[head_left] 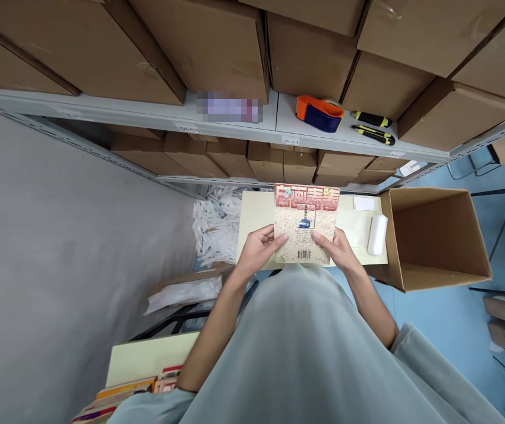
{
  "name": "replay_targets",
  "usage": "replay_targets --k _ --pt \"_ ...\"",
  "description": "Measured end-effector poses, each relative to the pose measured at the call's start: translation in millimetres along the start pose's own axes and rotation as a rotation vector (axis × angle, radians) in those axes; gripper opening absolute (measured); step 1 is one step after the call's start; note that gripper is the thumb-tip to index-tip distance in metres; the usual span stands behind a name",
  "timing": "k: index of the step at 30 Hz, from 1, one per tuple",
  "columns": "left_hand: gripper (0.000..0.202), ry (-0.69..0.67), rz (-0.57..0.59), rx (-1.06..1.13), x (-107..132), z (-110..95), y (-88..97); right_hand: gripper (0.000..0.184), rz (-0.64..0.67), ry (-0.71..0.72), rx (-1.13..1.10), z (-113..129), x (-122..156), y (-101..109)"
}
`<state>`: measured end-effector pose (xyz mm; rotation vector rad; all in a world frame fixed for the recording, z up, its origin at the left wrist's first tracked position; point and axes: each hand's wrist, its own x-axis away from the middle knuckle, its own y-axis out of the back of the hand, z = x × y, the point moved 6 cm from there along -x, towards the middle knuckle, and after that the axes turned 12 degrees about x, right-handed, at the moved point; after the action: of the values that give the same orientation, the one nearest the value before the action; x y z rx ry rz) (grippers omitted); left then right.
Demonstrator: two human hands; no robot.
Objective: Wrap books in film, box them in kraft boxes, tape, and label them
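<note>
A paperback book (304,219) with a beige cover, red title band and a barcode near its lower edge is held up in front of me over a pale yellow table (255,215). My left hand (259,247) grips its left edge with the thumb on the cover. My right hand (338,247) grips its right edge the same way. Both hands are closed on the book.
An open, empty cardboard box (433,238) stands right of the table. A white roll (376,234) lies on the table. White plastic bags (215,227) pile at the left. The metal shelf (146,112) above holds cartons, an orange tape dispenser (319,112) and utility knives (372,126). Books (124,396) lie bottom left.
</note>
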<state>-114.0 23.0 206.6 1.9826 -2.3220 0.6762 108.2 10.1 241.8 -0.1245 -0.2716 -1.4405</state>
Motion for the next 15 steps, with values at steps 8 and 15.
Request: replay_targets --k 8,15 --pt "0.074 -0.017 -0.101 0.046 11.2 -5.3 -3.4 0.06 -0.082 -0.003 0.1 -19.2 -15.3 -2.3" --pt "0.059 -0.174 -0.296 -0.136 14.3 -9.6 -7.7 0.083 -0.155 0.071 0.183 -15.4 -9.8 -20.7"
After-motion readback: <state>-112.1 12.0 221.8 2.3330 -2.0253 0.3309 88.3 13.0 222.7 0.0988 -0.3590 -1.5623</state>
